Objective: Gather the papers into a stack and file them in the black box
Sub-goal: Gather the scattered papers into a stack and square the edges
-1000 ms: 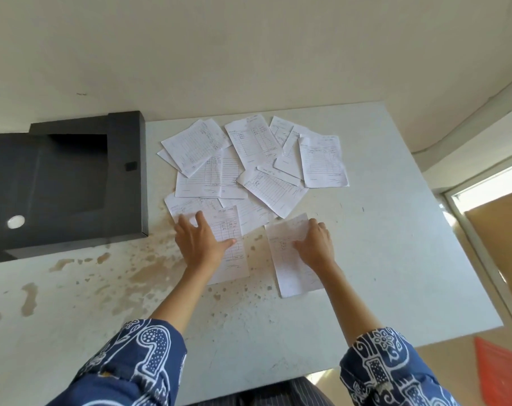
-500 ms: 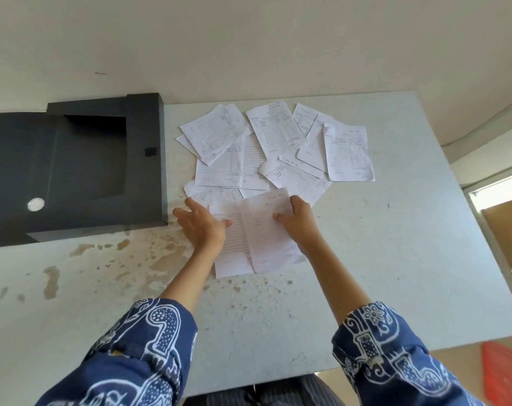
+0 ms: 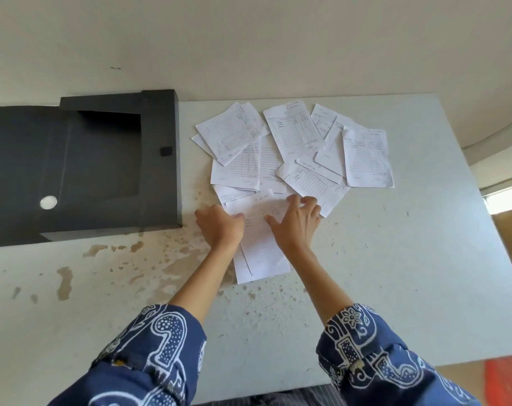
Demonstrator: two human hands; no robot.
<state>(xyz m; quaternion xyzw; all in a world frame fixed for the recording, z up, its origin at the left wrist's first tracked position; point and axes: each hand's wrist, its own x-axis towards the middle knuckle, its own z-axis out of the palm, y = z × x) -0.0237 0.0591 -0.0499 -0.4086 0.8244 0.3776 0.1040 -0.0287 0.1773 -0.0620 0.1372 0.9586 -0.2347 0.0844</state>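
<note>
Several white printed papers (image 3: pixel 292 148) lie scattered and overlapping on the pale table (image 3: pixel 410 259), right of the open black box (image 3: pixel 102 159). Two sheets (image 3: pixel 260 256) lie stacked nearest me. My left hand (image 3: pixel 219 227) rests flat on the left edge of that small stack. My right hand (image 3: pixel 295 221) lies on top of it with fingers spread, its fingertips reaching a further sheet (image 3: pixel 322 186) beyond.
The black box's lid (image 3: pixel 20 171) lies open to the left, with a round hole in it. Brown stains mark the table's near left part. The table's right edge drops to a floor with an orange object (image 3: pixel 509 376).
My right hand slid its sheet left onto the sheet under my left hand, forming a small stack. It now reaches forward toward the scattered pile.
</note>
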